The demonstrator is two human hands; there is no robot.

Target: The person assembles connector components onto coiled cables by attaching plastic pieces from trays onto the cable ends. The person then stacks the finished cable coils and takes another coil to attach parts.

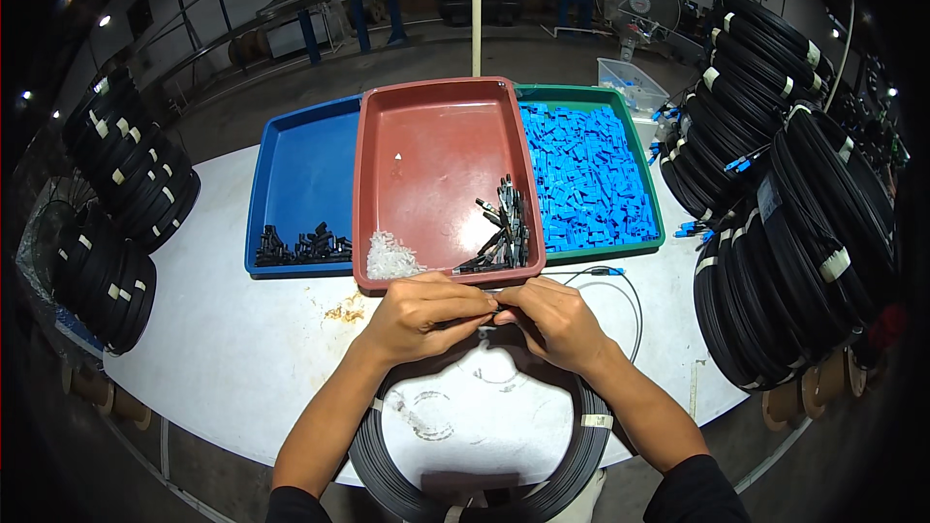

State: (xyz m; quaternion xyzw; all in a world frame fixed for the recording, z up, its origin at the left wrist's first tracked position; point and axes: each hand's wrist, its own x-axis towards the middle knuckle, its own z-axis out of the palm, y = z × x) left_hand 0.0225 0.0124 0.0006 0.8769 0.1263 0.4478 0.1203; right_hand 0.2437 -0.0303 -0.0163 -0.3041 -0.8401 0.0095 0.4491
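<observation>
My left hand [433,318] and my right hand [552,322] meet just in front of the red tray [441,97]. Their fingertips pinch together around a small black piece [500,308], mostly covered by the fingers, so its exact kind cannot be made out. Under my forearms lies a coil of black cable [567,484], tied with white bands. From it a thin loop of cable runs out past my right hand and ends in a blue connector [607,272].
The red tray overlaps a blue tray [300,121] with black parts and a green tray [651,218] of blue connector pieces. Inside the red one are clear sleeves [389,258] and black-and-silver parts [504,232]. Cable coils stand stacked left [145,165] and right [775,271].
</observation>
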